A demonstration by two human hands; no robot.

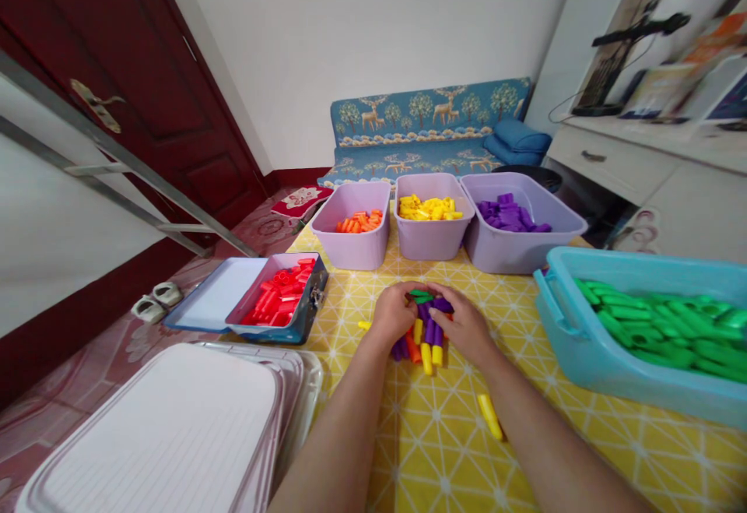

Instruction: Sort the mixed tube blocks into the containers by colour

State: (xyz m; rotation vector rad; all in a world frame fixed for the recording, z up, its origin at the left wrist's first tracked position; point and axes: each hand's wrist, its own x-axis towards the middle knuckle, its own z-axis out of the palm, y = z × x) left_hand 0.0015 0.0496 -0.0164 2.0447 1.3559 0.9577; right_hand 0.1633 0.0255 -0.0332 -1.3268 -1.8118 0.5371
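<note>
A small heap of mixed plastic tubes (427, 334), purple, yellow, orange and green, lies on the yellow patterned tablecloth (443, 451). My left hand (392, 312) and my right hand (464, 325) curl around the heap from both sides, fingers closed over the top pieces. A green tube (420, 295) sits between the fingertips. One loose yellow tube (489, 416) lies beside my right forearm.
Three lilac bins stand behind: orange tubes (353, 225), yellow tubes (430, 213), purple tubes (513, 225). A blue tin (274, 299) with red tubes sits at left, a turquoise bin (642, 334) of green tubes at right. White lids (169, 427) lie near left.
</note>
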